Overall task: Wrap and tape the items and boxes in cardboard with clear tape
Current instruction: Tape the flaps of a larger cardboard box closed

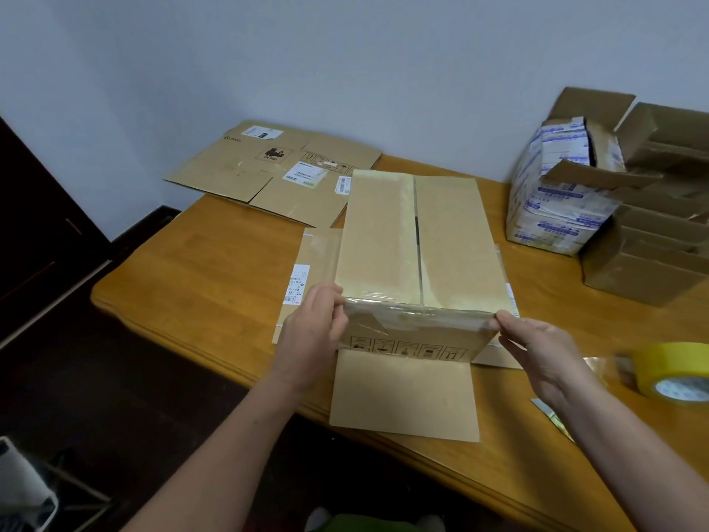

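The cardboard box (418, 243) stands in the middle of the wooden table (215, 270), its long side running away from the person, its two top flaps closed and meeting in a seam down the middle; a strip of clear tape (418, 314) lies glossy across the near top edge of the box and folds down a little over the near face, above a row of printed handling symbols; the left hand (310, 335) is at the near left corner, its fingers (337, 301) curled and pinching the end of the strip against the corner; the right hand (537, 347) is at the near right corner, thumb and fingers (506, 320) pinching the other end of the strip; a loose flap (403, 393) of the same cardboard lies flat from the foot of the near face and juts past the table's edge; another flap (318, 263), with a white label on it, lies flat to the left of the box; a roll of yellowish tape (667, 370) lies on the table to the right, near the right hand but apart from it; a flattened carton (268, 167) with labels and printed marks lies at the far left of the table, touching the wall; at the far right an open carton (644, 263) sits with its flaps up, and a bundle of blue-and-white packs (556, 193) stands just beside it.
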